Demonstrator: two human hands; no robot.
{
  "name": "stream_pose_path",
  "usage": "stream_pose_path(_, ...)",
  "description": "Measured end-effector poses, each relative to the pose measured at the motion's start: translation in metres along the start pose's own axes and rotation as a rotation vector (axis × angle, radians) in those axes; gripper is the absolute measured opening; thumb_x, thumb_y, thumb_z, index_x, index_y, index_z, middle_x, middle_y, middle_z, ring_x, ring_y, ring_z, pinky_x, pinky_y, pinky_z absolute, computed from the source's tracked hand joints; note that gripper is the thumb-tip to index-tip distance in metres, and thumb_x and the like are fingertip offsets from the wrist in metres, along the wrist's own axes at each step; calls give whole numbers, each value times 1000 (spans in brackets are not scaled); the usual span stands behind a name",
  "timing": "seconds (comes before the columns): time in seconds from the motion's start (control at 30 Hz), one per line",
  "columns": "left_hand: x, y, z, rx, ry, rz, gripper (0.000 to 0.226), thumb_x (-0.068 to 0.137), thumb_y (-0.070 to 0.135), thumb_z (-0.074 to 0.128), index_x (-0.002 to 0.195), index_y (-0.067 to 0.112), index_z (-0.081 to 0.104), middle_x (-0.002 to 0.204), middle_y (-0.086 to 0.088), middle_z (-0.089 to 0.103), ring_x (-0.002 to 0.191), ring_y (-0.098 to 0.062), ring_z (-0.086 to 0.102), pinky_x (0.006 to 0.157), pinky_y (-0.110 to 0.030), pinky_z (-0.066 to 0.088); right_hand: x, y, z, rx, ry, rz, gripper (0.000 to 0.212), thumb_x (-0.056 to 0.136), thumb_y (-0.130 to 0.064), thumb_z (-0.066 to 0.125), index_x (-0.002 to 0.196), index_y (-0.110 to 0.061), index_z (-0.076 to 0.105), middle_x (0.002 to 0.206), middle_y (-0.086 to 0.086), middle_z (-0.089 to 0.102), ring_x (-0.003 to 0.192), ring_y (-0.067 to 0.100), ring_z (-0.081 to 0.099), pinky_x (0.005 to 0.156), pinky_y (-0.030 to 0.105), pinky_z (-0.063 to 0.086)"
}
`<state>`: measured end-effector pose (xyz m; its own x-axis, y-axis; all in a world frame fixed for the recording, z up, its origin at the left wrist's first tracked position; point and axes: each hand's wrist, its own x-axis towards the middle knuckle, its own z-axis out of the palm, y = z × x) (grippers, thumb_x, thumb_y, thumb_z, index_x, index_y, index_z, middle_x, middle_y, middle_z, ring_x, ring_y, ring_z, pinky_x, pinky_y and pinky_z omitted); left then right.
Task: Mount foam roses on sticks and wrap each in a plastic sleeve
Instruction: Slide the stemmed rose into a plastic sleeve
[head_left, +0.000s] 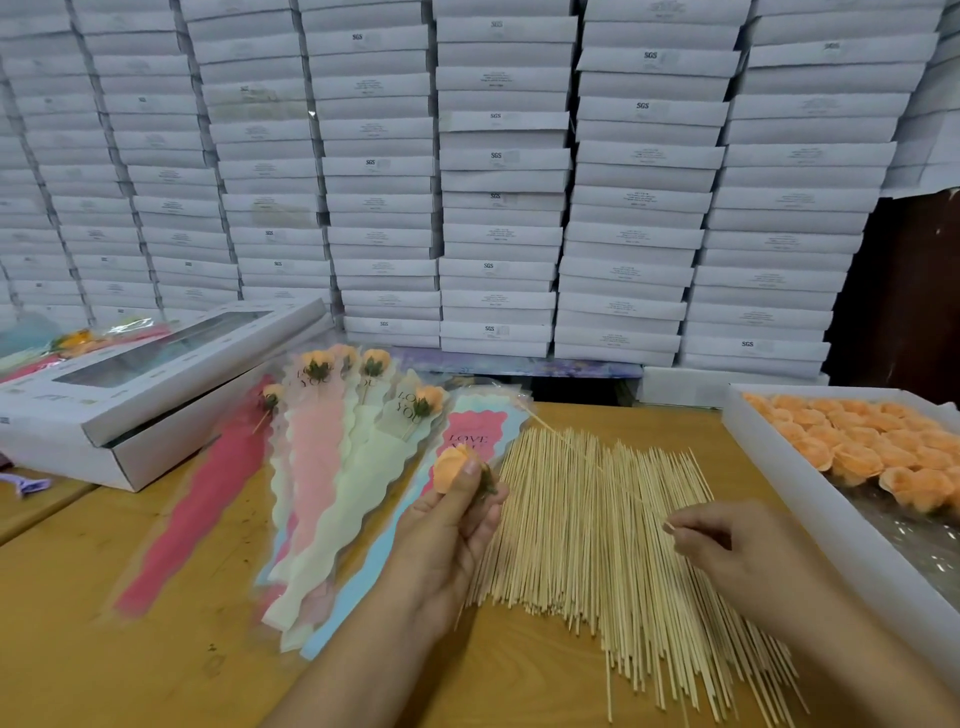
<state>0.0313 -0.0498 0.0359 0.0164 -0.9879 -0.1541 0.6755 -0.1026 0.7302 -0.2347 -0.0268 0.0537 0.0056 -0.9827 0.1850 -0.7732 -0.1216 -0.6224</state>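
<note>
My left hand (448, 540) grips an orange foam rose (451, 467) with green sepals, held above the plastic sleeves. My right hand (727, 545) pinches one thin wooden stick (582, 454) at its near end; the stick runs up and left over the heap of sticks (597, 545) to the sleeves. Pastel plastic sleeves (332, 499) printed "LOVE YOU" lie fanned on the wooden table. Several wrapped roses (318, 364) lie at their far end.
A white tray (810, 499) full of orange foam roses (857, 441) sits at the right. A windowed white box (150, 384) lies at the left. Stacked white boxes (498, 171) wall the back. Bare tabletop (104, 649) shows at the front left.
</note>
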Motion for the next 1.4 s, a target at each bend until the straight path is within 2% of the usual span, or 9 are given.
stream_pose_path(0.1,2,4,-1,-124,24,28,17,72,18,77,80,3,79,88,-19,75,73,-19,75,56,-23,61,1,0,-3,-33,-39,-2,20,93,-18,68,88,-35,78,83,-6,77,83,17,71,82,41,57)
stream_pose_path(0.2,2,6,-2,-202,41,67,26,76,17,75,94,-1,71,83,-18,75,67,-17,75,52,-23,59,4,4,-4,-47,-50,-19,17,94,-17,68,104,-25,78,86,-19,71,82,2,66,77,21,52)
stream_pose_path(0.33,3,8,-3,-222,83,91,36,73,20,76,102,0,68,87,-15,75,66,-13,74,52,-21,58,8,8,-2,-94,-80,-46,19,94,-16,67,108,-23,77,109,-15,73,79,-13,53,70,5,38)
stream_pose_path(0.57,6,8,-6,-232,112,126,43,75,19,75,112,0,66,84,-11,75,68,-11,74,55,-21,59,11,16,-3,-156,-114,-19,18,95,-17,66,106,-25,78,112,-18,71,85,-9,56,74,10,42)
stream_pose_path(0.73,5,8,-6,-210,120,121,53,73,23,77,121,1,65,101,-13,73,72,-11,73,55,-20,59,10,17,-5,-191,-150,16,14,95,-18,66,91,-22,79,98,1,77,90,22,71,84,39,56)
stream_pose_path(0.83,5,8,-5,-206,119,121,55,73,23,76,122,1,65,98,-14,74,72,-12,74,55,-21,58,9,17,-8,-184,-137,25,17,95,-18,66,96,-29,79,98,-17,74,86,12,71,82,34,58)
stream_pose_path(0.97,4,8,-4,-208,115,128,54,73,22,76,121,-2,65,96,-15,75,72,-13,74,54,-21,58,10,17,-9,-172,-123,15,17,95,-17,66,101,-27,79,107,-18,73,86,1,65,74,21,50)
stream_pose_path(1.17,3,8,-4,-207,113,136,55,74,21,76,123,-1,63,92,-14,74,69,-12,73,55,-21,59,9,15,-10,-170,-125,19,17,95,-16,66,101,-26,79,108,-17,73,89,3,66,84,29,55)
stream_pose_path(1.4,2,8,-4,-188,101,137,45,74,22,76,113,2,66,88,-12,75,70,-12,73,55,-21,59,10,17,-8,-192,-127,22,15,94,-18,67,98,-25,79,106,-19,72,86,8,70,82,28,57)
